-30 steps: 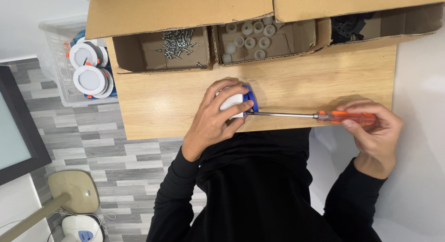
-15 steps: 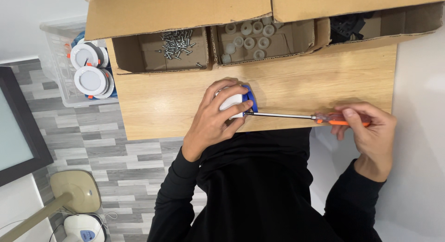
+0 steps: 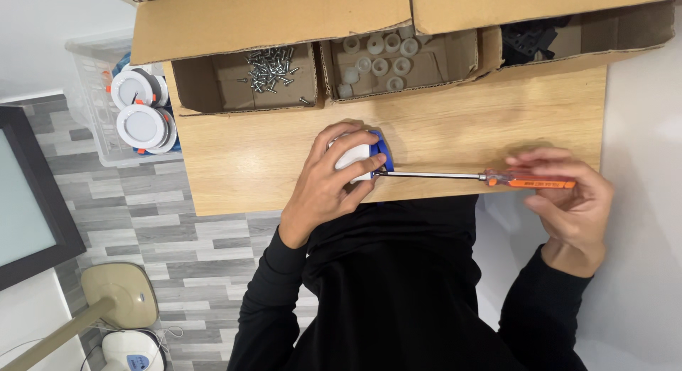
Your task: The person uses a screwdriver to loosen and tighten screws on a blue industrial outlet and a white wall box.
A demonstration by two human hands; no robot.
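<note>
Gripping a small white-and-blue fitting (image 3: 359, 158) on the wooden tabletop (image 3: 256, 179), left hand (image 3: 328, 186) steadies it; right hand (image 3: 568, 204) clasps an orange-handled screwdriver (image 3: 490, 177), shaft lying horizontal, tip meeting the fitting's right side.

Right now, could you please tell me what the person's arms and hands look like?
Both arms are covered by long black sleeves, the left sleeve and right sleeve matching the black top. The left hand and right hand are bare: no gloves, and no rings or watch show.

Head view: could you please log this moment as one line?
left hand: grips white-and-blue part | right hand: holds orange-handled screwdriver, tip at part | wooden table
</note>
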